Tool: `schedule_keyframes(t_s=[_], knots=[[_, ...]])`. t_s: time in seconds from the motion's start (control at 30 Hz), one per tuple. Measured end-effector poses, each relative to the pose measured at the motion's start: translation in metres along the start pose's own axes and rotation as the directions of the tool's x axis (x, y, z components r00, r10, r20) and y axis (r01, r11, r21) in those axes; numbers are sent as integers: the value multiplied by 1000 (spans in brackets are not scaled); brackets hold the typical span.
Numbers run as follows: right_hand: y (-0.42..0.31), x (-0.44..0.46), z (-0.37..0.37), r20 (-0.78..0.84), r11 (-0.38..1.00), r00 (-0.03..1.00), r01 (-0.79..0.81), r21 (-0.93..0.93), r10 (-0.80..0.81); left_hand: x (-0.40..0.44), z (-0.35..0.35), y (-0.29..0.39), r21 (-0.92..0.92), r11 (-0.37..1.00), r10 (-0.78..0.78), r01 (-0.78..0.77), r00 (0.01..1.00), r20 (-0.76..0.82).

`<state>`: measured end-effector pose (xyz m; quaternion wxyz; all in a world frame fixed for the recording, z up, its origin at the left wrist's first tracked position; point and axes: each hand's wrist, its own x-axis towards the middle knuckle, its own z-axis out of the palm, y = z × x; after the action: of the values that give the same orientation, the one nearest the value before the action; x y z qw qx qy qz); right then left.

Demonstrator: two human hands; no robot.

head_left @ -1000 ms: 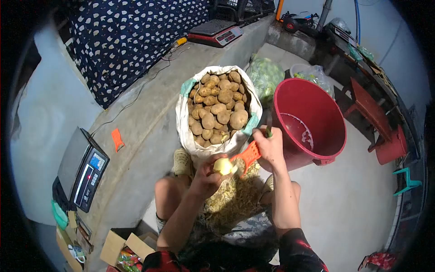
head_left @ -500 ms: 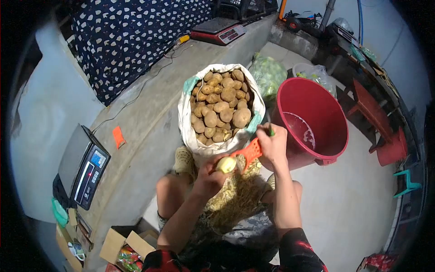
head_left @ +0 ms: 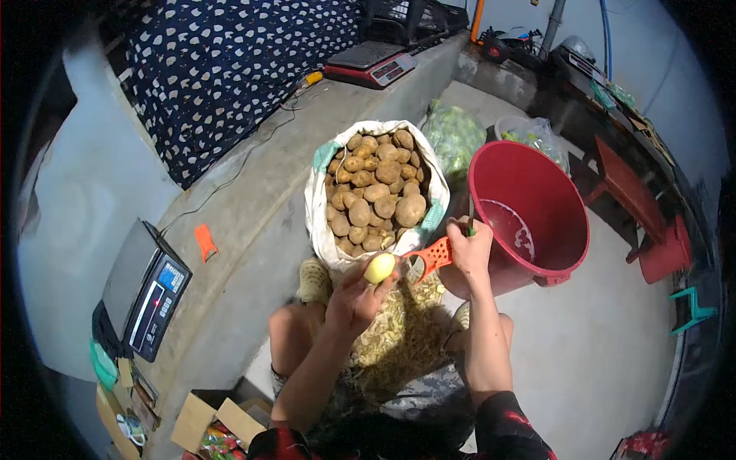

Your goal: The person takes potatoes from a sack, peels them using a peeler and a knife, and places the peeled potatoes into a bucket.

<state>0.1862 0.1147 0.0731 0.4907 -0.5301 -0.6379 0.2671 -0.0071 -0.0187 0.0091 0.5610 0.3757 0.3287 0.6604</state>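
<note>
A peeled, pale yellow potato (head_left: 379,268) is held in the fingers of my left hand (head_left: 355,304). My right hand (head_left: 470,247) is wrapped round an orange peeler (head_left: 435,256), with a bit of green showing at the top of the fist. The peeler's head points left, a small distance from the potato. Just beyond my hands stands a white sack (head_left: 317,201) full of unpeeled potatoes (head_left: 377,192). Below my hands, between my legs, lies a heap of peelings (head_left: 399,326).
A large red bucket (head_left: 563,222) with some liquid stands to the right of the sack. Behind are a bag of green vegetables (head_left: 454,138) and a red scale (head_left: 373,65). On the left ledge are a black scale (head_left: 156,295) and an orange piece (head_left: 205,241). An open cardboard box (head_left: 195,422) sits lower left.
My left hand has lifted the potato slightly, and it now stands more upright. The peeler has drawn away to the right of the potato. The view has shifted a little.
</note>
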Motion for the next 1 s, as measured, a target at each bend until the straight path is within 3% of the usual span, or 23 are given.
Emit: schedule_keyframes(t_s=[0.03, 0.07, 0.1, 0.17, 0.2, 0.23, 0.27, 0.3, 0.37, 0.43, 0.47, 0.5, 0.57, 0.6, 0.63, 0.7, 0.73, 0.77, 0.83, 0.87, 0.9, 0.97, 1.0], knots=[[-6, -1, 0, 17, 999, 1000, 24, -25, -24, 3, -4, -5, -71, 997, 19, -21, 999, -30], [-9, -3, 2, 32, 998, 999, 42, -47, -40, 1, -11, -9, 351, 928, 138, -128, 990, -5], [-7, -4, 4, 36, 999, 999, 35, -40, -34, 0, -9, -2, 614, 768, 172, -182, 982, 77], [-1, -3, 6, 55, 999, 998, 27, -45, -25, -1, -6, 11, 934, 209, 234, -288, 943, 239], [-3, -3, 7, 63, 1000, 998, 13, -8, -12, -1, -2, 12, 517, 846, 160, -129, 987, -16], [-7, -4, 7, 62, 1000, 998, 11, -14, -10, 0, 3, 13, -233, 971, -79, 44, 986, -145], [-11, -5, 6, 101, 999, 995, 8, 47, -13, -2, 7, 18, 229, 963, -93, 144, 971, -222], [-19, -7, 5, 139, 994, 990, 0, 109, -15, -2, 4, 16, 227, 963, -97, 148, 970, -221], [-29, -15, 7, 173, 988, 985, 2, 156, -29, -5, -8, 14, -23, 995, -100, 100, 994, -32], [-35, -17, 4, 175, 963, 947, 264, 52, -269, -6, -4, 13, -113, 988, -107, 107, 994, 7], [-25, -12, 5, 99, 879, 883, 467, -99, -458, -7, -1, 13, -202, 973, -105, 112, 994, 43], [-18, -8, 6, 99, 880, 885, 464, -103, -455, -8, 0, 15, -204, 972, -109, 116, 993, 46], [-5, 0, 6, 64, 994, 992, 106, 26, -107, -8, 2, 21, -178, 973, -138, 149, 988, 69], [-8, 2, 5, 59, 997, 997, 42, 70, -46, -7, 5, 23, -177, 973, -134, 145, 988, 76], [-11, -2, 5, 55, 997, 997, 46, 69, -50, -7, 7, 25, -161, 976, -134, 145, 988, 73], [-26, -16, 4, 91, 916, 916, 379, 131, -392, -8, 10, 26, -153, 978, -136, 144, 989, 62], [-30, -14, -1, 148, 827, 827, 557, -78, -543, -7, 10, 27, -119, 983, -135, 142, 989, 68], [-21, -11, 0, 150, 833, 833, 547, -77, -533, -10, 10, 27, -81, 986, -141, 147, 987, 72], [1, 0, 3, 64, 953, 964, 264, -149, -257, -12, 7, 28, -97, 981, -161, 167, 985, 69], [6, 3, -1, 67, 998, 996, 54, -17, -53, -9, 7, 29, -113, 978, -166, 173, 984, 72], [1, 4, -1, 61, 998, 996, 65, -18, -63, -5, 7, 29, -113, 980, -156, 165, 985, 80], [-16, -7, 0, 91, 957, 959, 254, 139, -267, -6, 7, 24, -86, 987, -129, 139, 985, 119], [-30, -13, -4, 176, 954, 938, 283, 102, -298, -3, 8, 24, -81, 990, -100, 111, 986, 135]])
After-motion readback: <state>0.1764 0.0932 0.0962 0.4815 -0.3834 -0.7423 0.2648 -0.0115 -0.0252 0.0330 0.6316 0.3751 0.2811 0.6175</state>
